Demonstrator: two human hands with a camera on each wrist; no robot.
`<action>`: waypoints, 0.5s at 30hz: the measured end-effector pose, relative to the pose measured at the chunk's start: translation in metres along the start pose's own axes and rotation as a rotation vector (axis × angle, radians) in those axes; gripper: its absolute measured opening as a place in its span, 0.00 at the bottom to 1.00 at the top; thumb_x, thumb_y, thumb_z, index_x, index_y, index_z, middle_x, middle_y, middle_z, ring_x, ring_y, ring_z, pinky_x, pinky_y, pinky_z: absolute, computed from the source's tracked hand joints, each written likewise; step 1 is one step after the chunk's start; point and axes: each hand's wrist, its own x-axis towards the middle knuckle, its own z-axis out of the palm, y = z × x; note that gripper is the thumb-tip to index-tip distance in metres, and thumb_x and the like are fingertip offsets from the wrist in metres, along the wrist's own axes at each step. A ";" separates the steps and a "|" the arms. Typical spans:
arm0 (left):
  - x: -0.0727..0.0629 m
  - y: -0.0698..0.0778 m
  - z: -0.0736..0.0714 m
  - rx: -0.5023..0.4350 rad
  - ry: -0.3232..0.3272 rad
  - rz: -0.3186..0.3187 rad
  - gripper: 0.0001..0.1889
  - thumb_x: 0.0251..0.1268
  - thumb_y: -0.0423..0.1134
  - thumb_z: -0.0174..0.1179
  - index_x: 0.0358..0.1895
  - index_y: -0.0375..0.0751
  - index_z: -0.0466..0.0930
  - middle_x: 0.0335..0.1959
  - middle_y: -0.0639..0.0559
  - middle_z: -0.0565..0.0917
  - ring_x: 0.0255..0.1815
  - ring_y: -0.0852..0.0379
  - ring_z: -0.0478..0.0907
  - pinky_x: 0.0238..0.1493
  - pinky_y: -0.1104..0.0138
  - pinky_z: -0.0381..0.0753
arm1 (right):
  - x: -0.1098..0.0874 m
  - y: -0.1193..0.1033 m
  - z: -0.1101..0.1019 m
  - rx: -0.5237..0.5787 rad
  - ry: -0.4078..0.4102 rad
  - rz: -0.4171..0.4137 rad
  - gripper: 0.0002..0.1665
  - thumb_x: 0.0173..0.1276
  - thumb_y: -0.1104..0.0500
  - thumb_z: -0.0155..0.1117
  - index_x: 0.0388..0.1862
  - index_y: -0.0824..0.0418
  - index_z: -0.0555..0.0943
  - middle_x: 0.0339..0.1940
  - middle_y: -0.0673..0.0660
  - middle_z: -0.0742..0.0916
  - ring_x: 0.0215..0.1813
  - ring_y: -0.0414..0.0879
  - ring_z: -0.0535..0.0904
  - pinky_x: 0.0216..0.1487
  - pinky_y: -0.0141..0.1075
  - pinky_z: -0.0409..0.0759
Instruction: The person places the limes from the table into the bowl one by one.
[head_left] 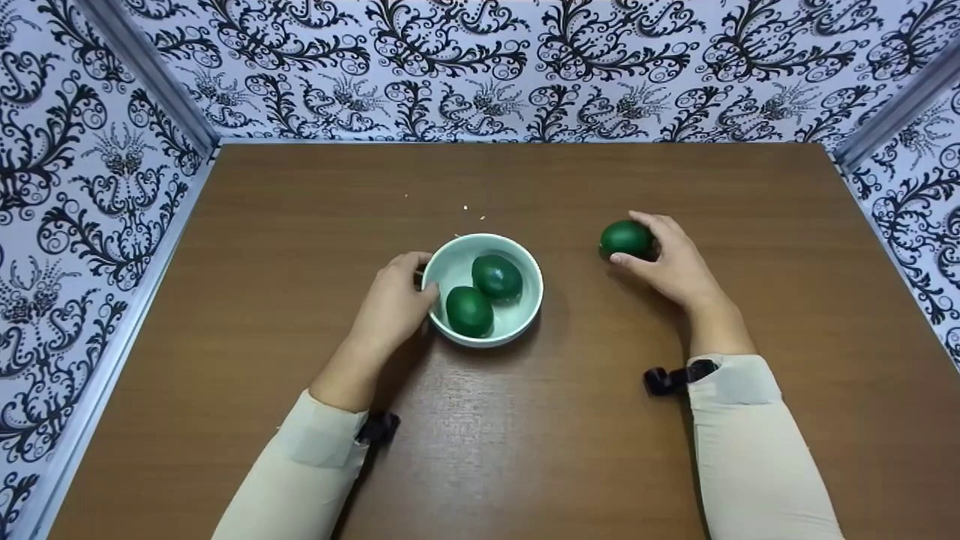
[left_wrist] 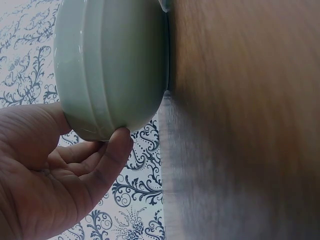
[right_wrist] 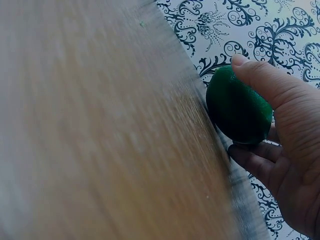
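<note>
A pale green bowl stands on the brown table with two glossy dark green limes inside, side by side. My left hand holds the bowl at its left side, thumb at the rim and fingers against the outer wall. In the left wrist view, the bowl's ridged side shows above the curled fingers. Off to the right, my right hand grips a third lime between thumb and fingers. From the right wrist, that lime appears close over the tabletop, the thumb on one side and fingertips at the other.
The wooden tabletop is bounded by panels with a black-and-white scroll pattern at the back and both sides. Small white crumbs lie behind the bowl. Dark wrist cameras sit at both sleeve cuffs.
</note>
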 end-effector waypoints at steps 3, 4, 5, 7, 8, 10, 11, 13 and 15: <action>0.000 0.000 0.000 0.002 -0.001 -0.001 0.22 0.66 0.32 0.59 0.63 0.33 0.80 0.59 0.39 0.83 0.59 0.43 0.82 0.63 0.53 0.80 | 0.000 0.001 0.000 0.002 0.000 -0.007 0.45 0.68 0.47 0.75 0.78 0.61 0.69 0.73 0.67 0.73 0.71 0.64 0.70 0.72 0.60 0.69; 0.000 0.000 0.000 0.003 -0.001 -0.002 0.22 0.66 0.33 0.60 0.63 0.33 0.79 0.59 0.39 0.83 0.59 0.43 0.81 0.63 0.53 0.80 | 0.001 0.001 0.000 0.003 -0.001 -0.008 0.45 0.68 0.47 0.74 0.78 0.61 0.69 0.73 0.67 0.73 0.71 0.64 0.70 0.72 0.60 0.69; 0.000 0.000 0.000 0.005 -0.001 -0.003 0.22 0.66 0.33 0.60 0.63 0.33 0.80 0.59 0.39 0.83 0.58 0.43 0.82 0.63 0.53 0.80 | 0.001 0.002 0.001 0.003 0.000 -0.008 0.44 0.68 0.48 0.74 0.78 0.61 0.69 0.73 0.67 0.74 0.71 0.63 0.71 0.72 0.60 0.69; 0.000 0.000 0.000 0.007 -0.001 -0.001 0.22 0.66 0.33 0.60 0.63 0.33 0.80 0.59 0.39 0.83 0.58 0.43 0.81 0.63 0.53 0.80 | 0.001 0.002 0.001 0.003 0.002 -0.009 0.44 0.68 0.48 0.75 0.77 0.61 0.69 0.73 0.67 0.74 0.71 0.63 0.71 0.72 0.60 0.69; 0.000 0.000 0.000 0.006 -0.001 -0.001 0.22 0.66 0.33 0.60 0.63 0.33 0.80 0.59 0.39 0.83 0.58 0.43 0.81 0.63 0.53 0.80 | 0.001 0.002 0.001 0.004 0.003 -0.009 0.44 0.68 0.48 0.75 0.77 0.61 0.69 0.73 0.67 0.74 0.71 0.63 0.71 0.72 0.60 0.69; 0.000 0.000 0.000 0.004 -0.002 -0.002 0.22 0.66 0.33 0.60 0.63 0.33 0.79 0.59 0.39 0.83 0.58 0.43 0.82 0.63 0.53 0.80 | 0.001 0.002 0.001 0.004 0.006 -0.009 0.44 0.68 0.49 0.75 0.77 0.61 0.70 0.72 0.67 0.74 0.71 0.63 0.71 0.72 0.60 0.69; 0.000 0.000 0.000 0.002 -0.002 -0.001 0.22 0.66 0.33 0.60 0.63 0.33 0.79 0.59 0.38 0.83 0.58 0.43 0.82 0.63 0.53 0.79 | 0.001 0.002 0.001 0.006 0.007 -0.008 0.43 0.68 0.49 0.75 0.77 0.61 0.70 0.72 0.67 0.74 0.71 0.63 0.71 0.72 0.60 0.69; 0.000 0.000 0.000 -0.001 -0.002 -0.003 0.22 0.66 0.33 0.60 0.63 0.33 0.79 0.59 0.38 0.83 0.58 0.43 0.82 0.63 0.53 0.80 | 0.001 0.002 0.001 0.008 0.008 -0.007 0.43 0.68 0.49 0.74 0.77 0.61 0.70 0.72 0.67 0.74 0.71 0.63 0.71 0.72 0.60 0.69; 0.000 -0.001 0.000 -0.002 -0.003 -0.003 0.22 0.66 0.32 0.60 0.63 0.33 0.79 0.59 0.38 0.83 0.58 0.43 0.82 0.63 0.52 0.80 | 0.001 0.002 0.001 0.008 0.009 -0.005 0.42 0.68 0.50 0.74 0.77 0.61 0.70 0.72 0.67 0.74 0.71 0.63 0.71 0.72 0.60 0.69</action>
